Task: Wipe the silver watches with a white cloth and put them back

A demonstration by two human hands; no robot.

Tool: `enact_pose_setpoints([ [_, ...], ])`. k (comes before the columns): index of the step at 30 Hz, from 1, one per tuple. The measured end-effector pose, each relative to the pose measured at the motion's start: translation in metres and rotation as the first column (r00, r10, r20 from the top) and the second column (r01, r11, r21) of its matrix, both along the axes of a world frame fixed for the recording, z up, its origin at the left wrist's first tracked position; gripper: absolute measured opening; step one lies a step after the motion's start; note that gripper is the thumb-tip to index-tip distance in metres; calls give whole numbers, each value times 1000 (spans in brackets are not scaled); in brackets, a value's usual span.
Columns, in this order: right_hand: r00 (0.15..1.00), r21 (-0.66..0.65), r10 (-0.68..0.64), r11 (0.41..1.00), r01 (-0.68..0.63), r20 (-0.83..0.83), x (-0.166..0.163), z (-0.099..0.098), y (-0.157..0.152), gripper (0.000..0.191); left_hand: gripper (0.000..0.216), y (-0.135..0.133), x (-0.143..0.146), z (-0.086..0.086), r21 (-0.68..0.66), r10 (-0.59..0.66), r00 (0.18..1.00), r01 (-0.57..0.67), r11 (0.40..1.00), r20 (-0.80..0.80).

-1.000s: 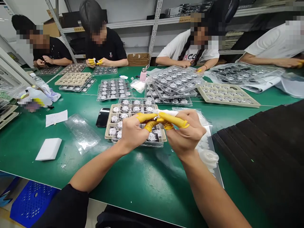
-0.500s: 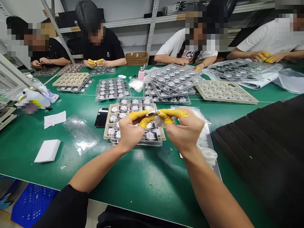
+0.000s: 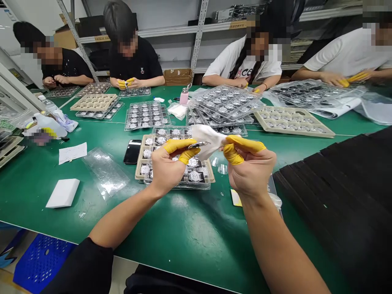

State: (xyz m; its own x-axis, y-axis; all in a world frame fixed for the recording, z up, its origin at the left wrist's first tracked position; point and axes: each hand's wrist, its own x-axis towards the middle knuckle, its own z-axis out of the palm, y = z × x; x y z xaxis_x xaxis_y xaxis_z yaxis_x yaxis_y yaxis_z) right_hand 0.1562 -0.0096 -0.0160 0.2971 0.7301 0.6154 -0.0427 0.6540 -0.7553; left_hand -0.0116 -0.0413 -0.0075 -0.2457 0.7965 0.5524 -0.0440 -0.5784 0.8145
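My left hand (image 3: pixel 170 167) wears yellow finger cots and pinches a small shiny metal part (image 3: pixel 197 145) between thumb and forefinger. My right hand (image 3: pixel 249 167), also in yellow cots, grips a crumpled white cloth (image 3: pixel 208 141) whose far end reaches almost to the metal part. I cannot tell whether they touch. Below my hands lies a transparent blister tray (image 3: pixel 196 181) of round silver parts on black cards, set in a beige tray (image 3: pixel 140 163). Neither hand touches these trays.
A black phone (image 3: pixel 132 152), a white sponge (image 3: pixel 63 193) and a transparent plastic sheet (image 3: pixel 105 171) lie left on the green bench (image 3: pixel 196 220). Dark stacked sheets (image 3: pixel 333 196) fill the right. Stacked trays stand ahead, and several co-workers (image 3: pixel 133 57) sit opposite.
My hands have moved apart, the right one going rightward. The white cloth now shows as a lifted crumpled piece between them, and the metal part stays in my left fingers.
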Motion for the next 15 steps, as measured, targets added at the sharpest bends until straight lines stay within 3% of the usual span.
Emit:
enact_pose_setpoints([
  [4, 994, 122, 61, 991, -50, -89, -1, -4, 2, 26, 18, -2, 3, 1, -29, -22, 999, 23, 999, 42],
  [10, 991, 24, 124, 992, -125, 41, -14, -4, -6, 21, 21, -2, 10, -3, 28, -205, 975, 204, 979, 85],
  [13, 989, 75, 51, 995, -62, 140, -13, -3, -9, 16, 17, 2, 7, -9, 70, -160, 984, 166, 984, -77],
  [15, 959, 212, -79, 977, 20, 272, -10, 0, -11, 13, 17, 3, 3, -11, 143, -24, 961, 66, 988, -276],
])
